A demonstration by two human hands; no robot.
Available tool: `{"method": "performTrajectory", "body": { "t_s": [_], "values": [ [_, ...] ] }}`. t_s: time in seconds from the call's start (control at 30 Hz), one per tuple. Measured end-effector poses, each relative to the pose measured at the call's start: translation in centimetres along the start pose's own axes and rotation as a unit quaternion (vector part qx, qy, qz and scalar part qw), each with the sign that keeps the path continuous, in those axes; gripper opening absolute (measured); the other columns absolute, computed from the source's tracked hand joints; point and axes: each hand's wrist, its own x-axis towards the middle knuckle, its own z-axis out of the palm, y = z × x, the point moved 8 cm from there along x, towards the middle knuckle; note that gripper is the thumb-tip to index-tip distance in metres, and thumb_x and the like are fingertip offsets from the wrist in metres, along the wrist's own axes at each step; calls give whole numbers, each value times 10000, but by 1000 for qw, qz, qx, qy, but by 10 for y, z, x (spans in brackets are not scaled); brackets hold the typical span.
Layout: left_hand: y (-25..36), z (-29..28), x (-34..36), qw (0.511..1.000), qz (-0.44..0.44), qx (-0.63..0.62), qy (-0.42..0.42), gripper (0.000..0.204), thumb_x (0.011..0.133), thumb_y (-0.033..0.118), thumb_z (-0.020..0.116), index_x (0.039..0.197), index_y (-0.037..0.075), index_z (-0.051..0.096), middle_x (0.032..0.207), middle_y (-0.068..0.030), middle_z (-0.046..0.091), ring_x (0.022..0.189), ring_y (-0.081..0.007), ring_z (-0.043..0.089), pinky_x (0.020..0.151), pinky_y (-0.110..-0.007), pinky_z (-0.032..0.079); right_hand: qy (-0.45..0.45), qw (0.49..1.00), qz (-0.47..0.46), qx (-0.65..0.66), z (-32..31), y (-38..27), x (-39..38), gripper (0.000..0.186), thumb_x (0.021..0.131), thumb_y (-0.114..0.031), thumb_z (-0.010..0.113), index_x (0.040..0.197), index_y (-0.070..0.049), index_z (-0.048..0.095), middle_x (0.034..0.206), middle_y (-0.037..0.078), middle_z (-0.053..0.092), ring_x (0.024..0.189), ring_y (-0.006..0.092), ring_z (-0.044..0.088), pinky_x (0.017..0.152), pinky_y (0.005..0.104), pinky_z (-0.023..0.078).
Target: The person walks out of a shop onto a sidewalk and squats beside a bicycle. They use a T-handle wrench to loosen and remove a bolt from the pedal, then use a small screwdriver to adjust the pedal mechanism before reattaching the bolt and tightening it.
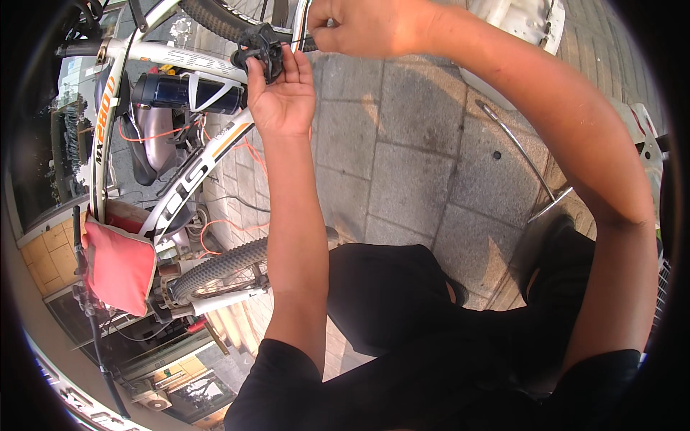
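Note:
At the bottom end of a white bicycle frame (194, 179), my left hand (284, 104) is turned palm up. Its thumb and fingers close round a black, blocky part that looks like a pedal (264, 52). My right hand (366, 29) is closed at the top edge, just right of a slim silver-and-white bar (301, 25). Whatever its fingers grip is hidden. A dark blue bottle (187, 93) sits in a white cage inside the frame. The knobbly rear tyre (215, 21) shows behind the pedal-like part.
A red cloth bag (122, 266) covers part of the bicycle's front, above the front tyre (219, 269). On the paving slabs (402, 187) at right lies a silver T-shaped bar (521, 147). White bodywork (528, 32) stands at upper right. Orange cables (223, 226) trail behind the frame.

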Motion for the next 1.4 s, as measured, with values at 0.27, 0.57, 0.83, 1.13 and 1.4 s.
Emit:
{"method": "performTrajectory", "body": {
  "t_s": [0.27,0.57,0.83,1.13,1.4],
  "values": [
    [3,0,-1,1000,15,26,0,326,942,256,766,1126,16,644,1106,-105,712,1047,-263,715,978,-483,573,1,1000,3,-11,-7,-9,-5,219,839,-201,637,865,-3,726,830,264,695,831,445,700,769,506,562],
    [4,-1,0,1000,20,18,4,332,941,241,765,1114,-9,634,1082,-140,723,1041,-273,721,986,-488,568,12,1000,26,-10,-4,-6,-6,229,849,-207,615,865,-9,729,828,268,692,837,452,698,766,514,561],
    [4,0,3,1000,8,21,-2,331,935,261,774,1132,27,648,1106,-87,712,1039,-249,709,968,-469,580,13,998,48,-28,3,-8,-8,246,858,-228,628,879,-7,733,858,260,708,854,446,700,787,515,559],
    [5,1,2,1000,10,15,-10,327,940,247,766,1127,9,643,1102,-113,719,1033,-258,719,981,-473,574,19,1000,15,-19,-2,-11,-7,254,861,-265,653,870,-26,739,851,242,715,842,435,705,776,508,564],
    [4,1,3,1000,5,15,-5,316,943,255,767,1111,16,647,1104,-90,711,1042,-251,714,976,-470,581,31,996,14,-83,2,-15,-5,259,859,-281,663,840,-31,730,817,242,709,831,437,705,768,509,564]
  ]
}}
